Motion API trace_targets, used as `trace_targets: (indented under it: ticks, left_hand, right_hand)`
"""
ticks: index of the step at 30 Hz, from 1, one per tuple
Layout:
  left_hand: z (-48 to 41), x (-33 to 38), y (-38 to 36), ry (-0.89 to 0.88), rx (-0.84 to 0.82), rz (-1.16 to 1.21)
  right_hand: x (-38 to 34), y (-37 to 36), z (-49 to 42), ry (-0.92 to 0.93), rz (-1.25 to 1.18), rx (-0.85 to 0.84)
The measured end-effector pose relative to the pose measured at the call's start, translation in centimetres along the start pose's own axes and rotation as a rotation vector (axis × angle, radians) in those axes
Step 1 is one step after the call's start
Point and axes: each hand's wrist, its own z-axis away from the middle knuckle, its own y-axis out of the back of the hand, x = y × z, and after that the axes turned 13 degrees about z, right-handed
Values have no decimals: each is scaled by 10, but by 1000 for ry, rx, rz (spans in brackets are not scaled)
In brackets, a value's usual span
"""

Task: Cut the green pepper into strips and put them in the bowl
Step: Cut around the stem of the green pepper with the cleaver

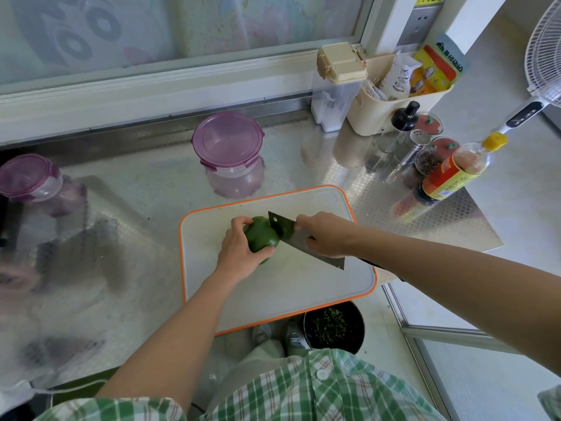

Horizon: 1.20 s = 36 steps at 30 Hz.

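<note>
Stainless steel counter (121, 192) below a frosted window carries a white, orange-rimmed cutting board (273, 293). Over its far half, the right hand (326, 235) grips a cleaver (299, 241). The left hand (236, 253) curls round the green pepper (261, 237), which lies on the board with the blade against its right side.

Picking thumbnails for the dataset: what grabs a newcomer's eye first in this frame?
The green pepper lies on the orange-rimmed cutting board, gripped by the left hand while the right hand holds a cleaver against its right end. Behind the board, a purple-lidded container stands on the steel counter; condiment bottles cluster at the right.
</note>
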Motion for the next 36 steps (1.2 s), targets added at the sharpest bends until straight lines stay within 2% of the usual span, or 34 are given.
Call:
trace_targets:
  ticks: [3,9,12,17,22,25,31,36]
  left_hand:
    - [1,2,-2,-12,31,17]
    - [3,2,4,-83,86,26]
    - [5,0,-1,-140,103,13]
    - [11,-6,-2,-139,108,-6]
    - [14,-8,9,3,58,109]
    - [17,-11,16,11,34,116]
    - [14,-2,14,-5,151,205]
    - [13,-1,8,22,125,155]
  right_hand:
    - [10,-2,4,4,-41,23]
    - [10,7,10,92,-183,225]
    - [4,4,9,83,-178,205]
    - [0,-1,7,97,-190,234]
    - [-2,-2,2,153,-113,243]
    - [-4,1,1,161,-91,257]
    - [-13,6,4,163,-70,351]
    - [-10,9,6,178,15,256]
